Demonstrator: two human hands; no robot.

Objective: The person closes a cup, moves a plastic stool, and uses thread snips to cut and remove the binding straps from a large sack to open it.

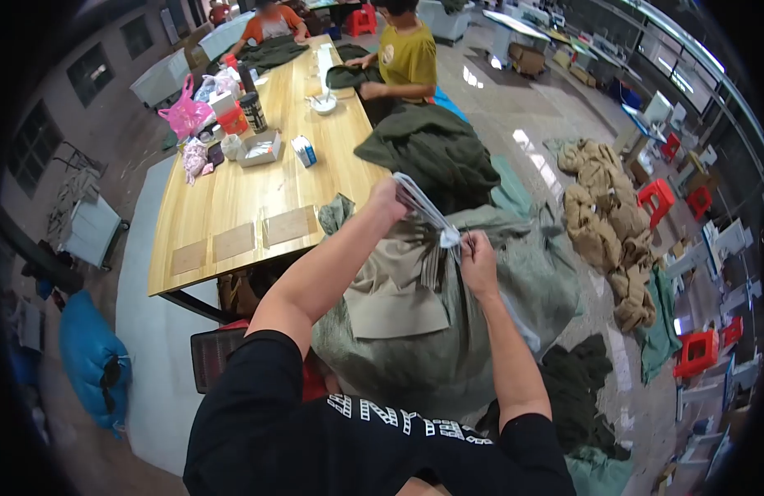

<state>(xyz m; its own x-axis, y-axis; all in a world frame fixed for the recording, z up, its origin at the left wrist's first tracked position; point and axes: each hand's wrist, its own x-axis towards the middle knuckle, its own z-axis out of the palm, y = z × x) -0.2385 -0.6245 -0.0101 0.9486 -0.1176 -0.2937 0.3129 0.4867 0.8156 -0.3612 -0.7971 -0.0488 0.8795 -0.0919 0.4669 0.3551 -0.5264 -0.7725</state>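
My left hand (387,201) is closed around the looped end of a white cord (427,207), pulled up and to the left. The cord runs down to a bunched white knot (449,237) at the gathered top of a large grey-green sack (415,364). Just right of the knot, my right hand (479,263) pinches the cord; a small dark bit shows at its fingertips, too small to name. Beige folded cloth (398,306) hangs over the front of the sack. Dark green cloth (427,153) is heaped behind it.
Left of the sack stands a long wooden table (183,240) with cardboard pieces (233,240), a small box (259,150) and a pink bag (186,112). Two people handle dark cloth farther along. Brown bundles (597,215) and dark cloth (576,388) lie on the right floor; a blue sack (88,355) stands left.
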